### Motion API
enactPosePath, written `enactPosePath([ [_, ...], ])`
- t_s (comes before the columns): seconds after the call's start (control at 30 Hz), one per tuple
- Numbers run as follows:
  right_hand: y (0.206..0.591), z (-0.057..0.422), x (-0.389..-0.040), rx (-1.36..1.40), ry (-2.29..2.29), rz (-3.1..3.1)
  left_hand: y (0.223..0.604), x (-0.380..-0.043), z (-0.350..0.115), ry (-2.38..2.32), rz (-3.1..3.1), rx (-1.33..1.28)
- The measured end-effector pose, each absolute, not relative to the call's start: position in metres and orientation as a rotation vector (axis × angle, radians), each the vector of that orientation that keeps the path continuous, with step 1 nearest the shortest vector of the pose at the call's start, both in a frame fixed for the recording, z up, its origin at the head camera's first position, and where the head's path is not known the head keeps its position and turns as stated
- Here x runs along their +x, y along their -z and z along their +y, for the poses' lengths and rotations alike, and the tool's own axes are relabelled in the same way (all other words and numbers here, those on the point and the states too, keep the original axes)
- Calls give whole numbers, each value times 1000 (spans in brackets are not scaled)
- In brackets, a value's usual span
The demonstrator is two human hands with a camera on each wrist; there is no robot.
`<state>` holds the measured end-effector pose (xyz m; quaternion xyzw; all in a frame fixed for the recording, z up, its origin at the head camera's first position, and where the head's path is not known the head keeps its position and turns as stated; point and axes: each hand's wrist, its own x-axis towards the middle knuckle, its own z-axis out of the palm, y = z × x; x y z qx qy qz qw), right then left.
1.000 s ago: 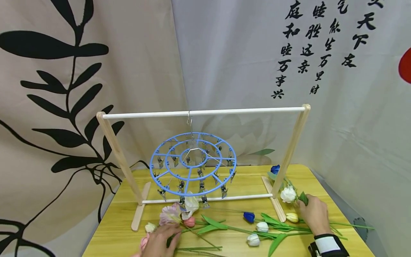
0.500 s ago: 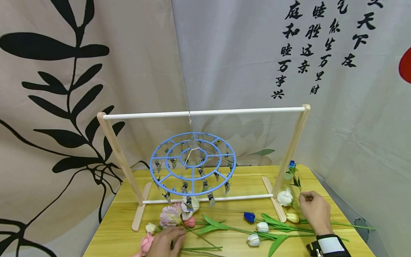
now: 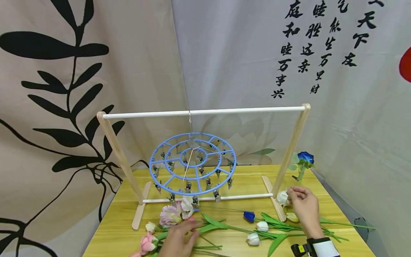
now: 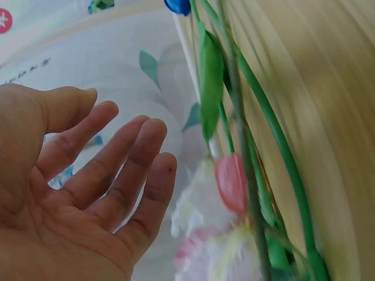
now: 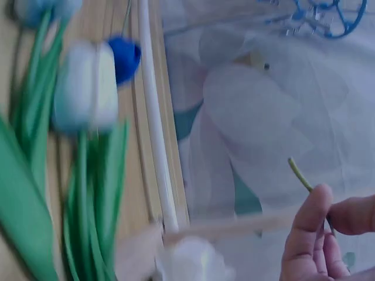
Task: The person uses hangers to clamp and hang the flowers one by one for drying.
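At the table's right side my right hand [image 3: 305, 208] pinches the stem of a blue rose [image 3: 305, 158], whose bloom stands above the hand. In the right wrist view a bare stem end [image 5: 300, 174] pokes out past the thumb and fingertip. A white rose [image 3: 282, 197] lies just left of this hand. My left hand [image 3: 179, 237] is over the flowers at the front left, with relaxed, spread fingers and nothing held in the left wrist view. Near it are a pink rose [image 3: 148, 243], a lilac-pink flower [image 3: 170, 215] and a pink tulip [image 4: 231, 182].
A wooden rack with a white top bar [image 3: 224, 111] stands on the table [image 3: 109, 228]. A round blue clip hanger [image 3: 192, 178] hangs from it. A blue tulip [image 3: 248, 216], white tulips [image 3: 253, 239] and a yellow tulip [image 3: 292, 217] lie at the front right.
The blue rose has come up from behind the right post, pinched by my right hand, which moved up and left. My left hand shifted right. The clip hanger has turned slightly.
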<state>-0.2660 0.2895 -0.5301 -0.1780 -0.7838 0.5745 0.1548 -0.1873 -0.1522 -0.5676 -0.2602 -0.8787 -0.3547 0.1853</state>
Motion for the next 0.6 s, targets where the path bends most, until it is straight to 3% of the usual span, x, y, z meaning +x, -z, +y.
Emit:
enactPosePath([
  [0.6, 540, 192, -233, -379, -2270, -1944, 541, -194, -93, 1359, -2587, -776],
])
